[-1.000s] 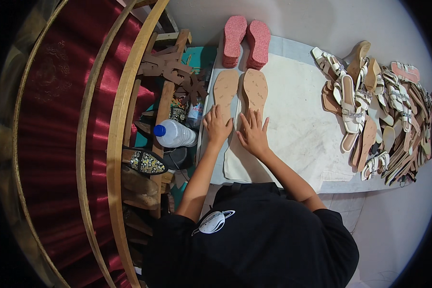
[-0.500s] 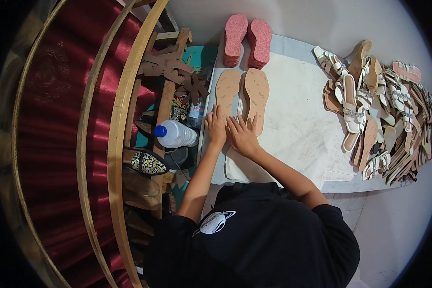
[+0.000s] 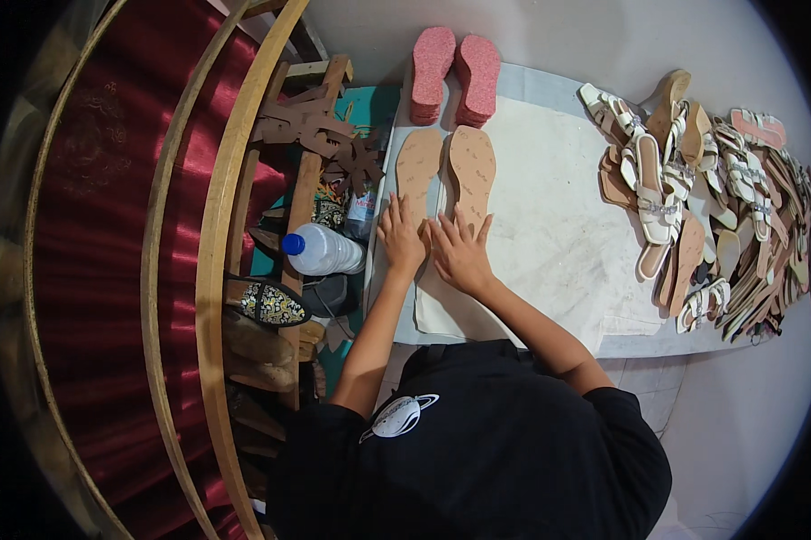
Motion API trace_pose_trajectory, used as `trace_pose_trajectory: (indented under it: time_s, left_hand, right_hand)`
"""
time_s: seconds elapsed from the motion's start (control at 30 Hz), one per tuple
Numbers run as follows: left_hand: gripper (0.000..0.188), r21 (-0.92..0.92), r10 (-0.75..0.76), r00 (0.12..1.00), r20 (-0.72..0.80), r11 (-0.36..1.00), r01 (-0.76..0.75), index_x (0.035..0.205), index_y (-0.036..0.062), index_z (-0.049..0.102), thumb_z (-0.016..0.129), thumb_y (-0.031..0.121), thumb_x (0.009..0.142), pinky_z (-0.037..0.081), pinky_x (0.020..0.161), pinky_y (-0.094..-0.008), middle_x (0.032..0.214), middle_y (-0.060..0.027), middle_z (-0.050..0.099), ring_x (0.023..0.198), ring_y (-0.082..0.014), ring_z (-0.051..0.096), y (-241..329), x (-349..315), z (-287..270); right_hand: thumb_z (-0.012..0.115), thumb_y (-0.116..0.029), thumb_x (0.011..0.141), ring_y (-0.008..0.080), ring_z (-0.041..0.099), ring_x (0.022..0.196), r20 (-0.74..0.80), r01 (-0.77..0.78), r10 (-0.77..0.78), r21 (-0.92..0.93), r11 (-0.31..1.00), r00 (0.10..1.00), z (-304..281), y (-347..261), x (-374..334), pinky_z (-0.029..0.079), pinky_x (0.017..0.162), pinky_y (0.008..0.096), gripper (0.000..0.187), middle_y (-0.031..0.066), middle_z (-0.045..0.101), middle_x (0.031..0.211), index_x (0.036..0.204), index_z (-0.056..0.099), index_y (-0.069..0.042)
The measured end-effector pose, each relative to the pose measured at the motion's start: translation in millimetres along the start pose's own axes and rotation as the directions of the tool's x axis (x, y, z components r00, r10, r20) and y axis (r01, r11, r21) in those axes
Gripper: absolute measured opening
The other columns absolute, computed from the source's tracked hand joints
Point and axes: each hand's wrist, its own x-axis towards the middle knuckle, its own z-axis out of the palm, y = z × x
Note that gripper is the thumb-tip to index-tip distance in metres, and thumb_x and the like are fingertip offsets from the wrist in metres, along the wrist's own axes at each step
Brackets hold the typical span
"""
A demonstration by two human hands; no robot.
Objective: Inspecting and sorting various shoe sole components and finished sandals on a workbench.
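Seemingly lining up two tan insoles (image 3: pixel 473 166), just beneath and beyond left hand (image 3: pixel 404 238) and right hand (image 3: pixel 460 254) — both flattened, with fingers spread, without visible grip — probably needing gentle, even pressure next.

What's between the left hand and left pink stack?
The left tan insole, in the head view: its far end lies just short of the left pink stack; the left hand covers part of its near end.

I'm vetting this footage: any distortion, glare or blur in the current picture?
Head view: wooden rails bow and the corners go black; head view: red cloth shows shiny streaks; head view: left hand, right hand and tan soles look fairly sharp, the far left rim blurred.
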Motion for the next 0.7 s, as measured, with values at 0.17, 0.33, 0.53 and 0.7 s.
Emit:
trace_pose_trajectory:
  time_s: [0.17, 0.33, 0.53, 0.7]
  left_hand:
    - [0.048, -0.135, 0.109, 0.992, -0.069, 0.984, -0.118, 0.121, 0.0091, 0.047, 0.057, 0.027, 0.078, 0.027, 0.095, -0.0476, 0.132, -0.0107, 0.039, 0.118, -0.032, 0.036, 40, -14, -8]
    - [0.036, -0.264, 0.345, 0.937, -0.046, 0.901, -0.345, 0.111, 0.0106, 0.055, 0.059, 0.02, 0.077, 0.028, 0.095, -0.0438, 0.125, -0.0078, 0.046, 0.117, -0.0289, 0.038, 115, -26, -4]
    - [0.035, -0.345, 0.552, 0.833, 0.025, 0.787, -0.511, 0.111, 0.0099, 0.055, 0.058, 0.019, 0.077, 0.028, 0.093, -0.0435, 0.125, -0.0083, 0.046, 0.117, -0.0283, 0.037, 205, -46, 26]
    - [0.035, -0.442, 0.674, 0.737, 0.049, 0.676, -0.589, 0.11, 0.0098, 0.055, 0.059, 0.018, 0.076, 0.028, 0.092, -0.0429, 0.124, -0.0082, 0.046, 0.116, -0.0279, 0.038, 279, -72, 58]
  right_hand:
    - [0.057, -0.025, 0.076, 0.0359, 0.017, 0.132, -0.134, -0.136, 0.142, 0.058, 0.989, 0.981, -24, 21, -31, -0.004, 0.091, 0.0722, 0.059, 0.0107, 0.032, 0.137, 0.131, 0.037, -0.014]
    - [0.055, -0.02, 0.077, 0.0365, 0.018, 0.132, -0.258, -0.284, 0.291, 0.065, 0.957, 0.921, -41, 63, -76, -0.004, 0.092, 0.0712, 0.052, 0.0096, 0.033, 0.137, 0.127, 0.042, -0.015]
    - [0.054, -0.022, 0.078, 0.0368, 0.021, 0.13, -0.338, -0.463, 0.451, 0.049, 0.885, 0.826, -68, 116, -144, -0.006, 0.093, 0.0696, 0.048, 0.0107, 0.036, 0.134, 0.125, 0.045, -0.014]
    - [0.052, -0.023, 0.079, 0.037, 0.02, 0.131, -0.383, -0.595, 0.564, 0.046, 0.803, 0.732, -89, 165, -209, -0.006, 0.093, 0.0695, 0.047, 0.0115, 0.036, 0.134, 0.125, 0.045, -0.012]
